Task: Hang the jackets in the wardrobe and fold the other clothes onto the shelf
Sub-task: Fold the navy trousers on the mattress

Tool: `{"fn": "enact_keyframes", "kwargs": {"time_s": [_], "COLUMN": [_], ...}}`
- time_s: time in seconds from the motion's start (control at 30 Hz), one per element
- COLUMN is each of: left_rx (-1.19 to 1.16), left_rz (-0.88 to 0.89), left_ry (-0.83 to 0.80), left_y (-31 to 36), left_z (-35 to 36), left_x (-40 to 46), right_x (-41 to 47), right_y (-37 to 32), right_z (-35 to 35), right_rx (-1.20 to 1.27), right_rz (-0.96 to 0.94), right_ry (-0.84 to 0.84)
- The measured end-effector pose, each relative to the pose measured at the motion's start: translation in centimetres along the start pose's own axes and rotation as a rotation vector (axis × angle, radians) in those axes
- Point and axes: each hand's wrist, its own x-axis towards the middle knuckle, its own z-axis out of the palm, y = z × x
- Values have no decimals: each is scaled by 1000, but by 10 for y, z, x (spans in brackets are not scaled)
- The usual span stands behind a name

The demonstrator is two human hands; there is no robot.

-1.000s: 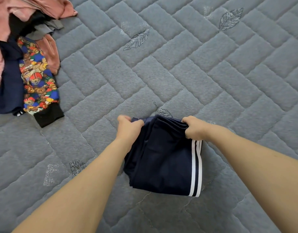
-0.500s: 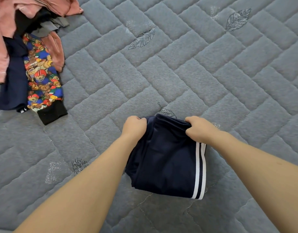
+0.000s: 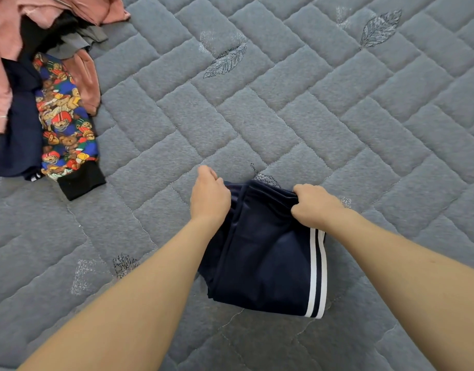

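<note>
A folded navy garment (image 3: pixel 262 253) with two white stripes down its right side lies on the grey quilted bed (image 3: pixel 257 116) in front of me. My left hand (image 3: pixel 209 196) grips its far left corner, fingers curled under the cloth. My right hand (image 3: pixel 314 206) grips the far right corner just above the stripes. Both forearms reach in from the bottom of the view and cover part of the garment's sides.
A heap of clothes sits at the top left: pink garments (image 3: pixel 5 36), a dark navy piece (image 3: pixel 21 129), a bear-print sleeve (image 3: pixel 64 121) with a black cuff, and grey cloth (image 3: pixel 83 38). The quilted surface stretches far and right.
Both hands keep their grip on the garment's far edge. The garment and hands sit slightly lower and rightward in view as the camera shifted.
</note>
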Motion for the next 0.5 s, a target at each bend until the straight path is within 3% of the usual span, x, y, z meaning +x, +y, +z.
{"fn": "enact_keyframes", "kwargs": {"time_s": [0.07, 0.1, 0.2, 0.3, 0.37, 0.5], "left_rx": [7, -4, -5, 35, 5, -367], "left_rz": [111, 94, -70, -166, -194, -201], "left_ry": [66, -8, -294, -352, -414, -452], "left_y": [1, 3, -2, -11, -10, -9], "left_z": [2, 2, 2, 2, 4, 5], "left_x": [-5, -7, -15, -18, -18, -12], "right_x": [1, 2, -1, -15, -24, -25], "right_y": [-1, 1, 10, 11, 10, 17], "right_z": [2, 3, 14, 35, 51, 63], "right_rx": [11, 70, 430, 886, 1089, 1323], "right_rz": [30, 36, 40, 264, 419, 422], "right_ry": [6, 33, 322, 551, 495, 289]}}
